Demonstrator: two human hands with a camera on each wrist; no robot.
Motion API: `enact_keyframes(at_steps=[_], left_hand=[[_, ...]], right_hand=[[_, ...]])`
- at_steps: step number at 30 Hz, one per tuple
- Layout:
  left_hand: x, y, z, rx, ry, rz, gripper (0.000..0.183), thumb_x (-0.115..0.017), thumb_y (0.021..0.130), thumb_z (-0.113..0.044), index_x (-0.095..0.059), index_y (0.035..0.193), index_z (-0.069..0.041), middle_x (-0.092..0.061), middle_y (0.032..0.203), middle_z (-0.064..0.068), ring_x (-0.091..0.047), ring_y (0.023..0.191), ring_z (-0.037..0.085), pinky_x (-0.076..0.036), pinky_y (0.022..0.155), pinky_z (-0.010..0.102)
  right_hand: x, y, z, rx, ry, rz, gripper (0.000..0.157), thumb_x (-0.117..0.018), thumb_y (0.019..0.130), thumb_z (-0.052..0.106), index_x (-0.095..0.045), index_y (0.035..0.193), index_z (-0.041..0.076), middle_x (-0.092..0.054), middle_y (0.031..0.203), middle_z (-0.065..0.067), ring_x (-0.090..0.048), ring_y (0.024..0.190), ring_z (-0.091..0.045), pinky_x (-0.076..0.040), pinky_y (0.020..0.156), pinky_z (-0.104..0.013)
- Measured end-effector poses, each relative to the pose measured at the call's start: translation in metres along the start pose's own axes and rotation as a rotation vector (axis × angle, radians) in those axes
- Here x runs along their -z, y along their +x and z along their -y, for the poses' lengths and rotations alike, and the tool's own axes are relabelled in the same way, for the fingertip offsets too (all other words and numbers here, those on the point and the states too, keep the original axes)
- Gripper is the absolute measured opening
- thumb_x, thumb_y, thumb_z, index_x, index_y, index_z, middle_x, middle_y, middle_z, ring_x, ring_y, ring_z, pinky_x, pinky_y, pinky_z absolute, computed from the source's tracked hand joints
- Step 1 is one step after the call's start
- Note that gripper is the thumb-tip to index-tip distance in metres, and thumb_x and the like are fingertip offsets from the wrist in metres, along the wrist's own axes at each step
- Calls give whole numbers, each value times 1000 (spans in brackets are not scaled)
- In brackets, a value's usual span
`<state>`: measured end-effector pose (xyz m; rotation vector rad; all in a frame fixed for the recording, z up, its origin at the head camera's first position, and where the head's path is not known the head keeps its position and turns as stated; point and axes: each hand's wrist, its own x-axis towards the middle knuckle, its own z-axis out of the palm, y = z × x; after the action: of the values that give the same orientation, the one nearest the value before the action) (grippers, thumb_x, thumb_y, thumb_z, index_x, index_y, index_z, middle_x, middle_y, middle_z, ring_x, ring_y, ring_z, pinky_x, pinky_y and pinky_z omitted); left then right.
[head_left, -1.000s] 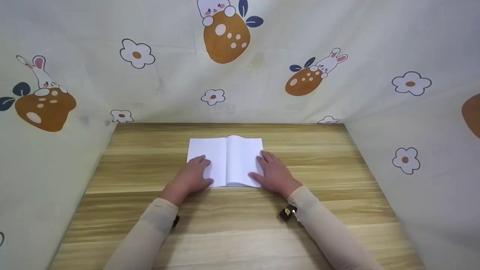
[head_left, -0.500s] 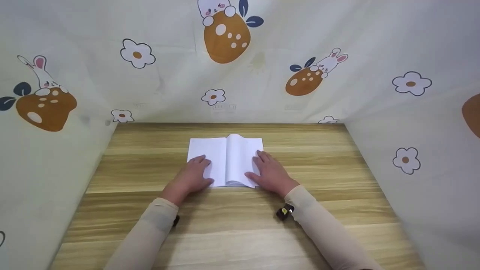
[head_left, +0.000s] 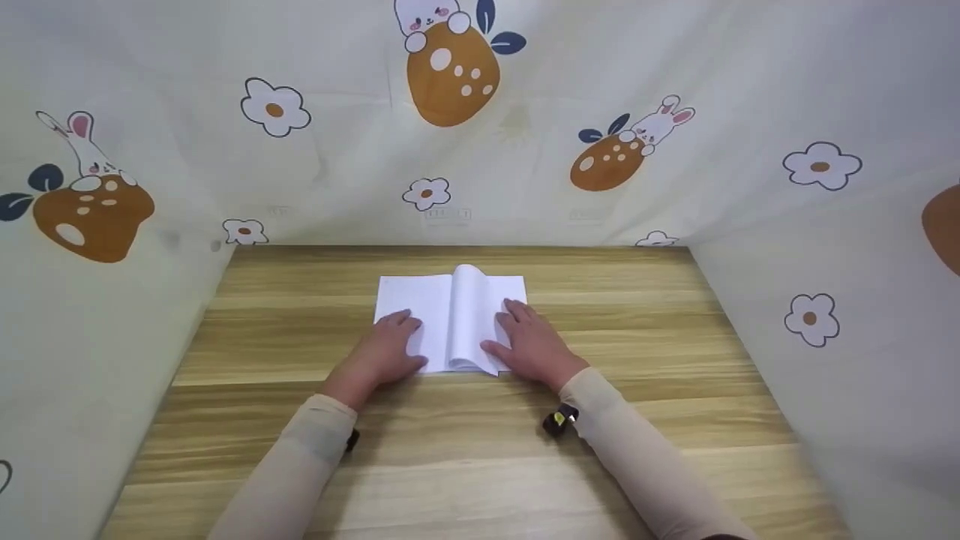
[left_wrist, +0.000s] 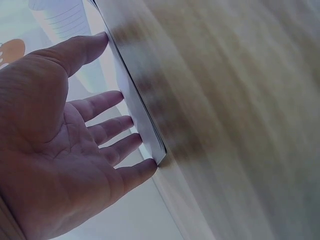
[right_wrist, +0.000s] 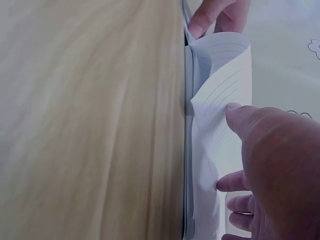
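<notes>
Ruled leaf (right_wrist: pixel 225 85) curled up in a spread notebook (head_left: pixel 424 289)

The notebook is laid on the wooden table (head_left: pixel 457 465), toward its twelve o'clock edge. With the notebook taken as the dial, the left hand (head_left: pixel 384 349) is placed at eight o'clock, its relaxed fingers rested on the left page. By the right hand (head_left: pixel 534 345), at four o'clock, the leaf is pressed with extended fingers and bent toward the spine. The hands are set apart, clamped on nothing. Thin printed lines are seen across the leaf. Beyond, at twelve o'clock, marks on the patterned cloth (head_left: pixel 337 165) are too faint to be read.
</notes>
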<state>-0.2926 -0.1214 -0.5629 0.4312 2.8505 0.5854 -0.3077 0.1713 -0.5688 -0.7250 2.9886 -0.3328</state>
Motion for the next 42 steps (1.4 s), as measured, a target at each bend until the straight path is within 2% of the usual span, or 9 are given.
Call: enact_keyframes(at_steps=[13,20,28,34,38,42], left_hand=[[1,-1,1,-18,11,-3,72,-71,93,-38,-45,151,-5,-31,162,19,-25,150,37,-23,122,52],[0,-1,2,-25,28,-6,71,-71,92,-39,-47,149,-4,-34,160,20,-27,149,39,-24,121,54],[0,-1,3,-9,9,3,71,-71,92,-40,-46,150,-6,-32,161,19,-26,149,39,-24,120,56],[2,-2,0,-9,-1,8,73,-73,90,-40,-46,150,-9,-31,161,19,-25,150,39,-23,120,58],[4,-4,-6,-43,-28,11,80,-77,85,-40,-44,152,-13,-31,161,18,-25,149,38,-22,120,58],[3,-3,-15,-134,-75,-27,93,-82,78,-44,-38,155,-20,-30,162,11,-30,148,33,-27,119,53]], right_hand=[[-4,7,9,17,20,-10,77,-42,100,65,-48,150,7,-29,164,-16,-24,152,-31,-25,121,-49],[-5,10,14,64,12,-51,72,-46,100,61,-54,143,5,-37,159,-19,-30,148,-33,-29,119,-50],[-8,12,16,42,-5,-24,76,-41,100,66,-51,147,7,-34,161,-17,-27,150,-31,-24,122,-47],[-7,12,18,59,8,-46,73,-45,100,62,-52,146,5,-36,159,-19,-30,149,-34,-27,120,-50],[-7,11,19,53,0,-39,73,-44,101,62,-51,147,6,-36,159,-18,-29,149,-33,-27,120,-49],[-8,13,18,61,-25,-50,66,-43,103,56,-52,146,6,-37,159,-18,-31,149,-32,-29,120,-49]])
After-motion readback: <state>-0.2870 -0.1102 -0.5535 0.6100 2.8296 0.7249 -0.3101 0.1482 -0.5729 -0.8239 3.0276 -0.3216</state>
